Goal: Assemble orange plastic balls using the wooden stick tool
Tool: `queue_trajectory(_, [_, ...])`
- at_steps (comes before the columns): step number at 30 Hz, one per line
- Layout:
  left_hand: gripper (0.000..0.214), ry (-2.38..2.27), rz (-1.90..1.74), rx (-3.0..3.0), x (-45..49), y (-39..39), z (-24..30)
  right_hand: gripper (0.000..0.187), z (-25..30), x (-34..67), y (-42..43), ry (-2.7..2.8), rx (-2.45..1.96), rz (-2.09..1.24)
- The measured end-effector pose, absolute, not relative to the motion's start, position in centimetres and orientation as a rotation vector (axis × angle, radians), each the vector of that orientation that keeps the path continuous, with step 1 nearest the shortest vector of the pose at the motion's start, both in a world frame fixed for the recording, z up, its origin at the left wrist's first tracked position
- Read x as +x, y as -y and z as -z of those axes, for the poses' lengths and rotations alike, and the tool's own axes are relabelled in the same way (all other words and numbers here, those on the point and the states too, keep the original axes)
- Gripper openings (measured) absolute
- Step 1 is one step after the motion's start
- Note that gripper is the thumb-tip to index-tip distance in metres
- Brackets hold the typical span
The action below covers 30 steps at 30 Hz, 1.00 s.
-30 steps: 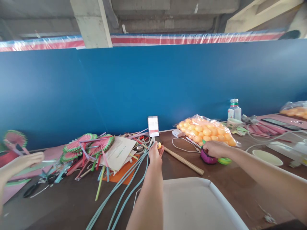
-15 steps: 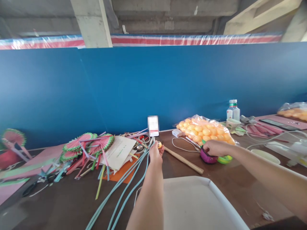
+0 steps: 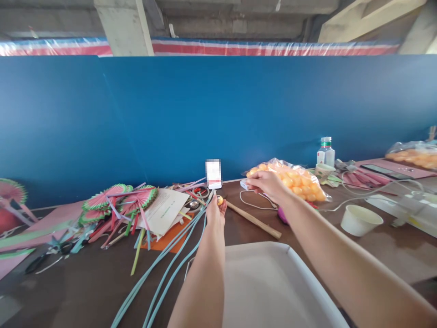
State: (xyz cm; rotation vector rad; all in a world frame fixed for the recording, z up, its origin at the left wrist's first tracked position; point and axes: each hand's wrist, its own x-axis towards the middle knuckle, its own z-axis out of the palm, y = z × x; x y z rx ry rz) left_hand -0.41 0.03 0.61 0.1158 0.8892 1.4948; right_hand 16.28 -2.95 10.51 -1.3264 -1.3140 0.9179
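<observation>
Orange ball [image 3: 220,200] between fingertips [image 3: 224,207] of left hand [image 3: 215,212]

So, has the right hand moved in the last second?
Yes: the right hand left the purple object and moved leftward to the left end of the ball bag.

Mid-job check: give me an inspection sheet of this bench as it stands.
Surface: brown table, white tray at near edge.
Job's things: small orange ball; bag of balls behind the right hand.
Clutter: paper fans, stick, cup, bottle.
Hands: left hand pinches the ball in its fingers; right hand hovers over the white cable, grip unclear.
Cables: white cable looped by the stick; pale blue cords run to the near edge.
Surroundings: blue wall, concrete beam above.
</observation>
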Motion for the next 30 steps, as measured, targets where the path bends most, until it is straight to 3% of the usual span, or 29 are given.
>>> queue_trajectory(5, [0.01,-0.849,-1.533,0.092,-0.7,-0.1,-0.8,0.009,-7.3,9.9,0.7,1.061,-1.099,-1.223])
queue_trajectory(13, [0.008,-0.886,-1.605,0.074,-0.9,-0.6,-0.6,0.005,-1.7,8.1,0.2,0.915,-1.136,-1.186])
queue_trajectory(30, [0.012,-0.92,-1.554,0.091,-0.6,-0.2,-0.7,0.009,-0.9,8.0,-0.3,0.875,-1.069,-1.211])
